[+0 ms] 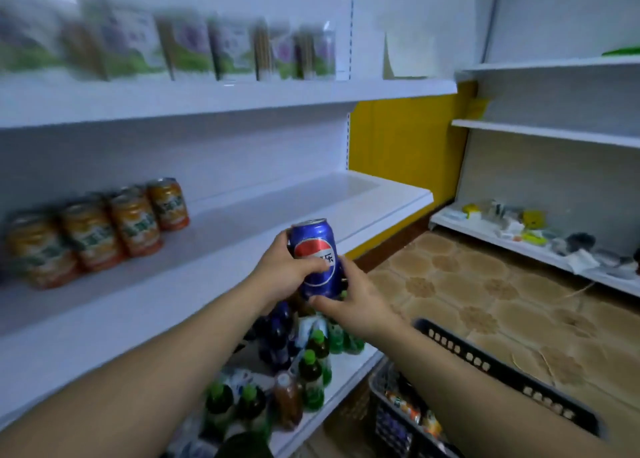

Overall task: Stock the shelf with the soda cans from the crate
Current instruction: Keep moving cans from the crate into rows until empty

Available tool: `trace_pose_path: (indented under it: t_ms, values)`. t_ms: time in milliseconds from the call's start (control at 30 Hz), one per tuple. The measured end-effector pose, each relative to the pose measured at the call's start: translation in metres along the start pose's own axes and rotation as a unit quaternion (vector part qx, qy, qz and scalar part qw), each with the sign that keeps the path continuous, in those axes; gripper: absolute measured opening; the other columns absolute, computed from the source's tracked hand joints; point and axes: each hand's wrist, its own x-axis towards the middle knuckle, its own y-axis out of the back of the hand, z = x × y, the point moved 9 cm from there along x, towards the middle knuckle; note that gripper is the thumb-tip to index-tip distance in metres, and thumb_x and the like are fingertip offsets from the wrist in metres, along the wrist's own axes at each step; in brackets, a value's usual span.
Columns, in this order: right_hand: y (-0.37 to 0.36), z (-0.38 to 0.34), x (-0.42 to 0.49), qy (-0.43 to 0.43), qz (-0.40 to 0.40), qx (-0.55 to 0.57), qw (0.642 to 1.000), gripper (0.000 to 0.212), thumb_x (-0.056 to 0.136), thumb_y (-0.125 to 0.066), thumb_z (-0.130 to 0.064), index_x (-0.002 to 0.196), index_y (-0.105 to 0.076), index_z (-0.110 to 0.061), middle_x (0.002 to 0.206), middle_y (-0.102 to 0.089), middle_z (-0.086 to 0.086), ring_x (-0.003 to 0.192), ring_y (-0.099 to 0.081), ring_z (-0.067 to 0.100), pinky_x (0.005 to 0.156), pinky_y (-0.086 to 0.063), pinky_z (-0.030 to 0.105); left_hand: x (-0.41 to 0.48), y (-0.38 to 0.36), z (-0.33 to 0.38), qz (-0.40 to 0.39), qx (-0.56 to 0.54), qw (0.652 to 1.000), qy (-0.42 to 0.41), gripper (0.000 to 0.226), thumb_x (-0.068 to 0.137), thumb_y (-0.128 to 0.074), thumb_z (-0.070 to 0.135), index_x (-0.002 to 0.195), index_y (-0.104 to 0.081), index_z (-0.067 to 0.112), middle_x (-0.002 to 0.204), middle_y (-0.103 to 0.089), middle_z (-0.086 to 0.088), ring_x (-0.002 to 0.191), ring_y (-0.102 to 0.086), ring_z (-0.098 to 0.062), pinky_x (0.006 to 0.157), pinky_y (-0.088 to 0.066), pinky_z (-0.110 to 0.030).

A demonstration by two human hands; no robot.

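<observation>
A blue soda can with a red, white and blue logo is upright in front of the middle shelf. My left hand grips its left side, thumb across the logo. My right hand holds its lower right side and bottom. Several orange cans stand in a row on the left of that shelf. The dark crate sits at the lower right under my right forearm, with a few cans showing inside.
Bottles with green caps crowd the lower shelf below my hands. Blurred boxes line the top shelf. A second shelf unit on the right holds small clutter. Patterned floor lies between the units.
</observation>
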Motion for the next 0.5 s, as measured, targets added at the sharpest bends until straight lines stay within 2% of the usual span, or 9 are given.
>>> trace_pose_path:
  t_ms: [100,167,233,300,367,500]
  values:
    - [-0.048,-0.039,0.006,0.034,-0.061,-0.009,0.998,0.06,0.077,-0.078,-0.023,0.125,-0.042,-0.034,0.104,-0.057,-0.02,0.093,-0.059,-0.002,0.076,-0.047,0.016,-0.028,0.064,0.015,0.058,0.03,0.998,-0.025,0.066,0.068,-0.079,0.003,0.123,-0.047,0.021,0.109,-0.064,-0.002,0.092,-0.064,-0.016,0.083,-0.056,-0.038]
    - [-0.084,-0.062,0.01,0.056,-0.109,-0.018,0.992,0.065,0.077,-0.077,-0.024,0.127,-0.038,-0.037,0.109,-0.055,-0.02,0.101,-0.058,0.002,0.075,-0.045,0.012,-0.047,0.108,0.018,0.092,0.049,0.994,-0.039,0.07,0.069,-0.079,0.003,0.123,-0.042,0.027,0.11,-0.06,0.004,0.093,-0.061,-0.009,0.08,-0.053,-0.029]
    - [-0.123,-0.079,0.014,0.073,-0.157,-0.062,0.983,0.072,0.078,-0.074,-0.025,0.138,-0.034,-0.034,0.124,-0.054,-0.01,0.116,-0.054,0.011,0.082,-0.043,0.018,-0.067,0.15,0.016,0.122,0.071,0.989,-0.04,0.076,0.069,-0.08,0.004,0.126,-0.038,0.032,0.113,-0.057,0.007,0.098,-0.058,-0.009,0.083,-0.048,-0.027]
    - [-0.162,-0.091,0.018,0.08,-0.197,-0.128,0.969,0.083,0.081,-0.072,-0.031,0.149,-0.025,-0.027,0.143,-0.045,0.003,0.13,-0.044,0.018,0.096,-0.042,0.029,-0.086,0.192,0.01,0.155,0.09,0.983,-0.033,0.083,0.068,-0.081,0.004,0.131,-0.035,0.033,0.12,-0.054,0.006,0.106,-0.057,-0.015,0.09,-0.046,-0.031]
    - [-0.197,-0.101,0.022,0.088,-0.227,-0.203,0.948,0.082,0.086,-0.067,-0.041,0.152,-0.023,-0.021,0.151,-0.036,0.007,0.136,-0.038,0.024,0.108,-0.037,0.035,-0.106,0.233,0.0,0.191,0.099,0.977,-0.012,0.087,0.068,-0.081,0.002,0.135,-0.033,0.032,0.123,-0.052,0.005,0.11,-0.054,-0.017,0.093,-0.044,-0.033]
    - [-0.261,-0.117,0.024,0.131,-0.277,-0.357,0.882,0.074,0.089,-0.044,-0.067,0.144,-0.038,-0.018,0.148,-0.039,0.008,0.134,-0.036,0.03,0.11,-0.03,0.047,-0.15,0.306,-0.02,0.253,0.116,0.96,0.028,0.091,0.066,-0.082,0.002,0.14,-0.035,0.026,0.127,-0.055,0.002,0.113,-0.055,-0.019,0.097,-0.046,-0.037]
